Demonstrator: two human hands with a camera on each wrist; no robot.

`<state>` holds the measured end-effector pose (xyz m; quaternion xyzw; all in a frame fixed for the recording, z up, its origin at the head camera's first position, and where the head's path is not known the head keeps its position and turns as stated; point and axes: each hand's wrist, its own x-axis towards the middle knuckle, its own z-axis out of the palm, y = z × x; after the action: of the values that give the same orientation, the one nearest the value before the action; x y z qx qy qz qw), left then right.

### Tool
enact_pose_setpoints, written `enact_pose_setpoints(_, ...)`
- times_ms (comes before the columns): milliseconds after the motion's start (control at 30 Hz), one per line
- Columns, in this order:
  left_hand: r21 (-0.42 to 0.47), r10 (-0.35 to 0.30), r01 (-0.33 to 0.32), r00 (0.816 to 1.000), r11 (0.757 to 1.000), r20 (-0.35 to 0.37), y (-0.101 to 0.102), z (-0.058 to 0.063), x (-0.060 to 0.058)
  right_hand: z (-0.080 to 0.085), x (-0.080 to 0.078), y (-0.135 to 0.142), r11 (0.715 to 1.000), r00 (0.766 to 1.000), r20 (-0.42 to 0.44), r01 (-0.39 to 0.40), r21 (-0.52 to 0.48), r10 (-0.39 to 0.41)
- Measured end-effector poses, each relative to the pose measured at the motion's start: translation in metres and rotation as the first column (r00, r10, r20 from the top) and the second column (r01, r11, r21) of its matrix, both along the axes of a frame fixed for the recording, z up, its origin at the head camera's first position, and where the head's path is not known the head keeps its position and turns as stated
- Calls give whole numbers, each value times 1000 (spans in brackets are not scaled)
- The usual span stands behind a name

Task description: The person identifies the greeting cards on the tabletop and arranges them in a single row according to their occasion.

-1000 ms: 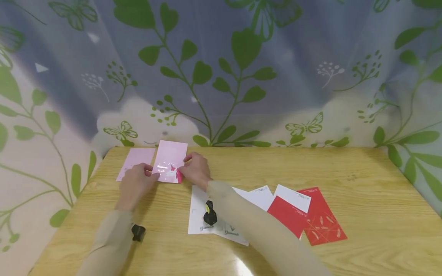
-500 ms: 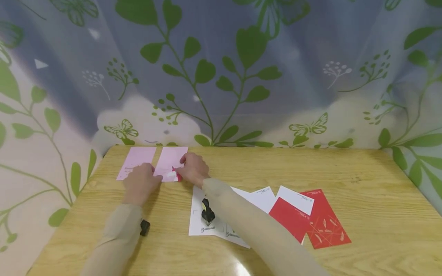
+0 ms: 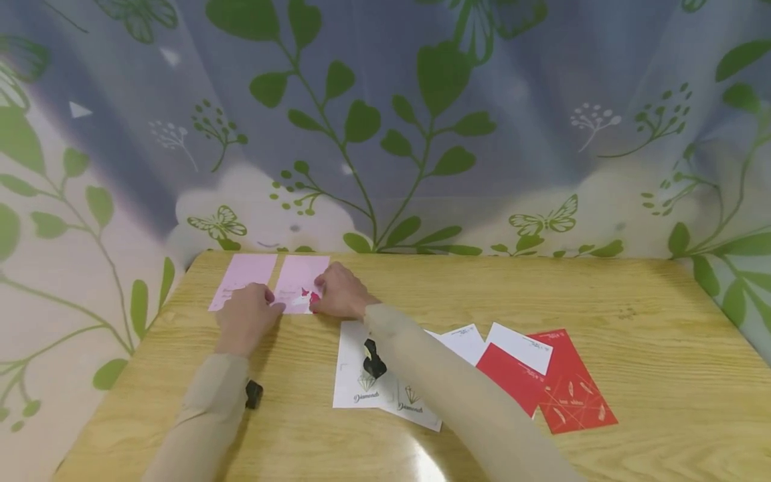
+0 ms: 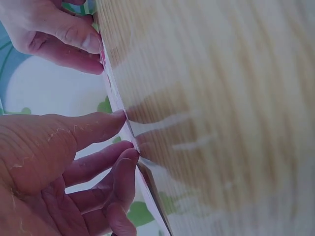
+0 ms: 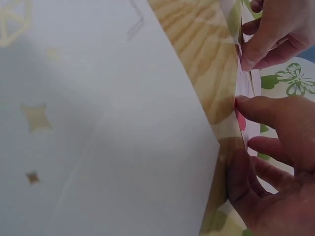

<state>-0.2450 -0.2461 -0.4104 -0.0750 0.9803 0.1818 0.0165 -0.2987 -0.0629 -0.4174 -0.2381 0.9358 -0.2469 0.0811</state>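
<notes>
Two pink cards lie side by side near the table's back left, the left pink card [image 3: 249,270] and the right pink card [image 3: 301,273], which bears red and white printing near its lower right corner. My left hand [image 3: 247,318] rests over the lower part of the left card, its thumb at the right card's lower left corner. In the left wrist view, its thumb and fingers [image 4: 101,128] touch down with a gap between them. My right hand [image 3: 343,291] holds the right card's lower right edge between thumb and curled finger; the right wrist view shows the thumb [image 5: 261,110] at the near edge.
White cards printed with diamonds [image 3: 361,395] lie under my right forearm. Further right, a red-and-white card [image 3: 508,381] overlaps a red card [image 3: 578,402]. A patterned curtain [image 3: 385,167] hangs behind the wooden table [image 3: 662,375].
The right pink card, earlier tilted up between both hands, has come down flat beside the left one. My right hand has shifted slightly with it; my left hand stays near the gap between the cards.
</notes>
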Motion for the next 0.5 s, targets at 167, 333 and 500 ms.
enact_pose_setpoints(167, 6, 4, -5, 1000, 1000, 4, -1, -1, -1, 0, -2, 0, 995, 998, -14, -62, 73, 63)
enact_pose_setpoints(333, -2, 4, -4, 1000, 1000, -13, -3, 0, -2, -2, -4, -2, 991, 997, -19, -66, 118, 69)
enact_pose_setpoints(500, -3, 2, -2, 1000, 1000, -19, -3, 3, -1, -1, -4, -4, 991, 998, -12, -67, 119, 69)
